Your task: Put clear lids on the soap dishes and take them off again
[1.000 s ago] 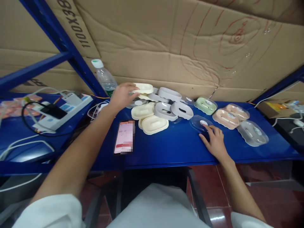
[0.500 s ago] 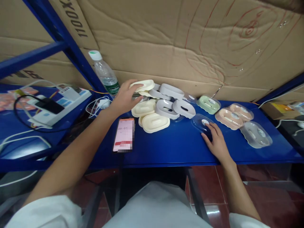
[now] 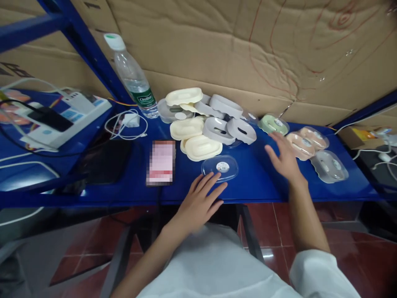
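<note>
A clear oval plastic lid point(image 3: 211, 164) with a round white sticker lies near the front of the blue table. My left hand point(image 3: 200, 203) has its fingers spread at the lid's near edge and seems to touch it. Open and holding nothing, my right hand point(image 3: 283, 159) hovers near a green lidded dish point(image 3: 273, 124) and a peach lidded dish point(image 3: 300, 147), which look like soap dishes. Behind the clear lid sits a pile of cream oval trays point(image 3: 203, 148) and grey oval trays point(image 3: 217, 130).
A phone point(image 3: 160, 163) lies left of the pile, with a water bottle point(image 3: 136, 82) behind. A white cable and charger point(image 3: 130, 120) and a power strip point(image 3: 62, 124) are at left. One grey lidded dish point(image 3: 329, 166) is at right. Cardboard point(image 3: 198, 45) backs the table.
My left hand has left the cream tray at the back and come forward to the clear lid. That lid now lies further left, and my right hand is off it. The view has shifted.
</note>
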### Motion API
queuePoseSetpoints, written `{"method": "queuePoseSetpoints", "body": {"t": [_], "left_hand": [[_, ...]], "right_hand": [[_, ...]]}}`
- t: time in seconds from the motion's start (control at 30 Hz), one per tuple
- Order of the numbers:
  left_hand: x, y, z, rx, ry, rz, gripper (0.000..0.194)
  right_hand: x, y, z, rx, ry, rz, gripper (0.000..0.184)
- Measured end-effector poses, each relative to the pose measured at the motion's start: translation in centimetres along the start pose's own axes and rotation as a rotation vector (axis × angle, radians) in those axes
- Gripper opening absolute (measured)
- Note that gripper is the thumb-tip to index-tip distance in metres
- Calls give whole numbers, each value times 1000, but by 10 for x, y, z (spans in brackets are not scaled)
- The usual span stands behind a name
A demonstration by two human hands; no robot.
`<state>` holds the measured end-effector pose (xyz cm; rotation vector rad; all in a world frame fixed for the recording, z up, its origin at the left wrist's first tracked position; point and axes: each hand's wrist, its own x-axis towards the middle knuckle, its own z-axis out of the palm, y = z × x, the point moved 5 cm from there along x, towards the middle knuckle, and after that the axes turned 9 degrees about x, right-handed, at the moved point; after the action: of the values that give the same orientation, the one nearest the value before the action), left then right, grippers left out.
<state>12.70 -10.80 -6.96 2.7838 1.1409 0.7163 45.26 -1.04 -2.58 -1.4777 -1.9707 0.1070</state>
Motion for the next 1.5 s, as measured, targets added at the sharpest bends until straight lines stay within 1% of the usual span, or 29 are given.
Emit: {"method": "queuePoseSetpoints", "body": {"t": [0.03, 0.1, 0.17, 0.2, 0.27, 0.33, 0.4, 0.53, 0.6, 0.67, 0.77, 0.83, 0.9, 0.97, 1.03, 1.13, 1.23, 1.37, 1.43, 1.5], "left_hand": [[0, -2, -1, 0, 5, -2, 44], [-3, -4, -4, 0, 19, -14, 41], [-8, -5, -8, 8, 31, -33, 38], [-10, -6, -9, 14, 37, -40, 37], [-11, -7, -11, 30, 53, -46, 35], [-9, -9, -13, 44, 67, -47, 33], [-3, -13, -13, 58, 73, -45, 30], [13, -12, -9, 67, 59, 14, 33], [26, -5, -2, 68, 42, 73, 33], [45, 5, 9, 83, 14, 119, 32], [79, 23, 27, 111, -32, 168, 43], [97, 35, 34, 104, -43, 197, 51], [104, 44, 36, 79, -41, 206, 54], [100, 46, 33, 56, -35, 189, 51], [88, 41, 28, 47, -29, 150, 46], [65, 25, 17, 46, -9, 79, 39], [42, 7, 5, 39, 34, 11, 35], [21, -7, -4, 21, 59, -73, 33], [15, -8, -4, 3, 59, -81, 32], [12, -8, -3, -11, 78, -69, 30]], "right_hand": [[14, 22, -3, -88, 19, 47, 63], [33, 60, -3, -244, 13, 140, 75], [41, 83, -1, -344, 14, 192, 76], [43, 88, 0, -363, 30, 197, 72], [44, 91, -2, -353, 75, 182, 57], [45, 91, -6, -319, 98, 164, 49], [48, 91, -8, -300, 84, 138, 48], [54, 95, -4, -273, 70, 105, 61], [55, 98, -3, -238, 107, 120, 60], [54, 100, -2, -190, 150, 139, 58], [53, 101, -1, -153, 174, 157, 55], [53, 98, -1, -192, 194, 157, 52], [51, 91, -1, -275, 244, 147, 49], [48, 81, 1, -358, 265, 137, 47], [45, 72, 8, -401, 209, 137, 50], [39, 64, 21, -411, 71, 149, 59], [36, 62, 27, -398, 21, 161, 56], [39, 64, 24, -408, 61, 181, 54], [43, 64, 16, -427, 114, 197, 56], [46, 58, 4, -439, 195, 194, 58]]}}
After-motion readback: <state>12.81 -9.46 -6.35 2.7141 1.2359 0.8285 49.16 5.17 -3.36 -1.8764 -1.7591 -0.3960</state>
